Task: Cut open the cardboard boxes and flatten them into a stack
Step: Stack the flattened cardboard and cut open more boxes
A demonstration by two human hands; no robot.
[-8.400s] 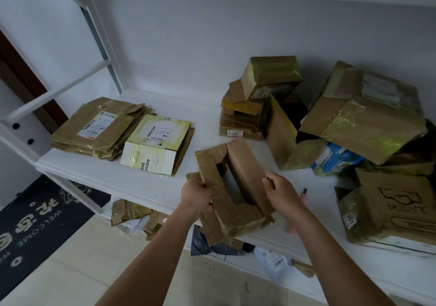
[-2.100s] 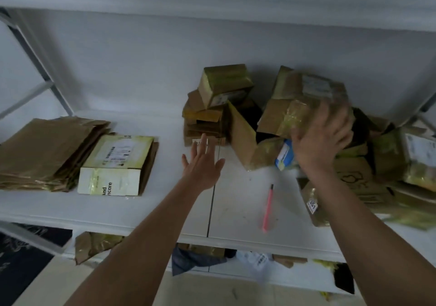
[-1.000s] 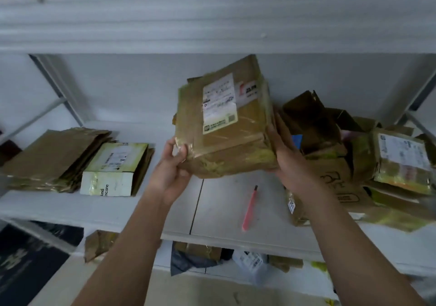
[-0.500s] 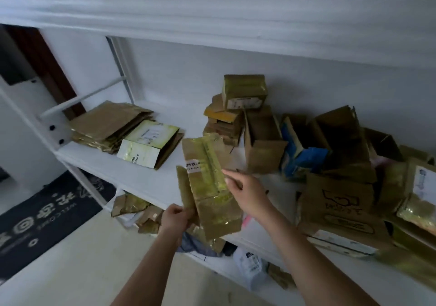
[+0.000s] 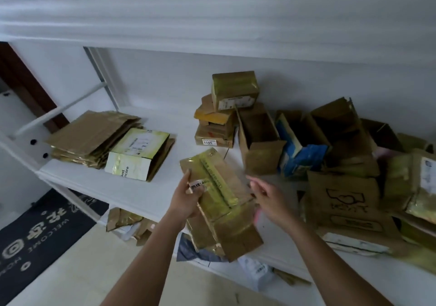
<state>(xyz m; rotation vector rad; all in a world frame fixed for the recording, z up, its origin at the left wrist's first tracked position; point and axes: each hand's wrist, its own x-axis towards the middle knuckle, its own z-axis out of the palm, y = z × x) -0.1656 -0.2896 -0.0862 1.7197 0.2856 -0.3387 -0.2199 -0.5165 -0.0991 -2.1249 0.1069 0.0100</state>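
My left hand [image 5: 187, 198] grips a flattened brown cardboard box [image 5: 221, 202] with yellowish tape down its middle, held over the front edge of the white shelf [image 5: 132, 187]. My right hand [image 5: 266, 193] hovers just right of the box with fingers loosely spread, holding nothing. At the shelf's left lies a stack of flattened boxes [image 5: 94, 138], beside it a flattened white-and-yellow box [image 5: 139, 154]. A pile of unflattened boxes [image 5: 330, 145] fills the right side. The pink cutter is hidden.
A small stack of closed boxes [image 5: 224, 110] stands at the back centre. An upper shelf board [image 5: 212, 18] overhangs. Below the shelf lie scraps and bags [image 5: 132, 220]. A dark welcome mat [image 5: 35, 230] covers the floor at left.
My left hand has slid up the flattened box to grip it at its label. My right hand has come off the box and moved right. The view shifted slightly.
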